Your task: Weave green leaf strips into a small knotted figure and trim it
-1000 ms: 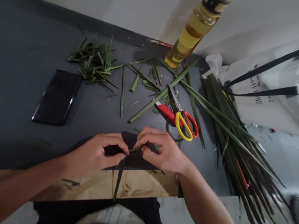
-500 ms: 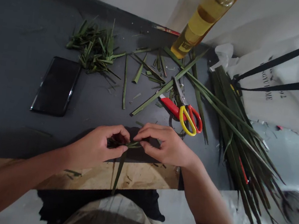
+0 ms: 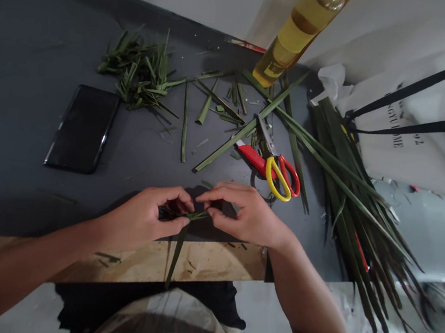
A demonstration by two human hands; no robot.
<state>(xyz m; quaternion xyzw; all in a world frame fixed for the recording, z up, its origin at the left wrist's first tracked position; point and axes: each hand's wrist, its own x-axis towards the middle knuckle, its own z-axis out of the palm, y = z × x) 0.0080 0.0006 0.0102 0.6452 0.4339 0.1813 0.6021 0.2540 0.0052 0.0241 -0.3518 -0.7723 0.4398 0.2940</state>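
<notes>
Between my hands is a small bundle of green leaf strips, held just over the front edge of the dark table. My left hand pinches it between thumb and fingers, which partly cover it. One long strip hangs down from it past the wooden edge. My right hand has its thumb and fingers curled at the bundle's right end, close to my left fingertips. Beyond my right hand lie scissors with one yellow and one red handle, partly over a red utility knife.
A heap of cut leaf pieces and a black phone lie at left. Loose strips cross the middle. A bottle of yellow liquid stands behind. Long leaves overhang the right edge beside a white bag.
My right index finger has shifted slightly left, toward my left fingertips. My left hand keeps its hold on the leaf strips, and the things on the table stay where they were.
</notes>
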